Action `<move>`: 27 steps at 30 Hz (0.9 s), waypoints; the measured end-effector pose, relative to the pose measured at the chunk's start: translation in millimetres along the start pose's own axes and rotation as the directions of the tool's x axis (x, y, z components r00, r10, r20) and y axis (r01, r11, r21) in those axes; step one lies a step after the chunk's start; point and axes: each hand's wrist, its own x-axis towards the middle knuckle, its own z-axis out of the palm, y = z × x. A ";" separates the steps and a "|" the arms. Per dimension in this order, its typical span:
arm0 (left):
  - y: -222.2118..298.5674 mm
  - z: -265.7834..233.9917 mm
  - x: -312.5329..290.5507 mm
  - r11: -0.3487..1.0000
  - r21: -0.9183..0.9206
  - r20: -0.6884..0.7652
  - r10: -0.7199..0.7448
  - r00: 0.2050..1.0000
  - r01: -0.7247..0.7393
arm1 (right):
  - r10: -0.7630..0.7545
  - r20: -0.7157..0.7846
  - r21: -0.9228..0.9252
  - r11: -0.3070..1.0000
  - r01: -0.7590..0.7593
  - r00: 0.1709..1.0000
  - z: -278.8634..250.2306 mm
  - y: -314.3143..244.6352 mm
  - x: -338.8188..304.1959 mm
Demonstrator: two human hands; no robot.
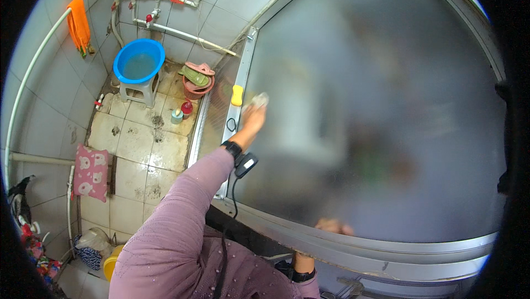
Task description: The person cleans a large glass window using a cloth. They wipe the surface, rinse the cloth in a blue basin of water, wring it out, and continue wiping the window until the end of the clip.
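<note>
My left hand (253, 118) reaches up from the lower left and presses a crumpled whitish cloth (259, 100) against the frosted glass door panel (298, 133), close to its metal side frame (238, 86). Just left of the hand, a yellow sponge (237, 95) rests on that frame. A dark watch (232, 148) and a small black device on a cable (246, 165) sit at the left wrist. My right hand (334, 225) is behind the panel's lower metal frame (353, 255); its fingers show only as a blur through the glass, so their grip cannot be made out.
A blue basin (138, 62) of water stands on a grey stool (141, 94). Beside it are a basket of slippers (197, 81) and two small bottles (181, 112) on the wet tiled floor (130, 139). An orange cloth (79, 23) hangs on a pipe; a pink cushion (92, 172) lies left.
</note>
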 end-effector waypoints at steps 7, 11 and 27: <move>220.0 -35.4 -87.9 0.543 -0.318 -0.040 0.811 0.583 -0.777 | 0.079 0.304 -0.379 0.924 0.045 0.949 12.8 -6.8 7.8; 143.7 -43.5 -80.6 0.594 -0.279 -0.001 0.786 0.618 -0.755 | -0.052 0.313 -0.497 0.842 0.210 0.949 51.0 1.6 7.4; 254.4 -75.2 -141.3 0.242 -0.605 -0.035 0.944 0.329 -0.759 | -0.133 0.259 -0.727 0.625 0.284 0.957 84.6 14.9 9.7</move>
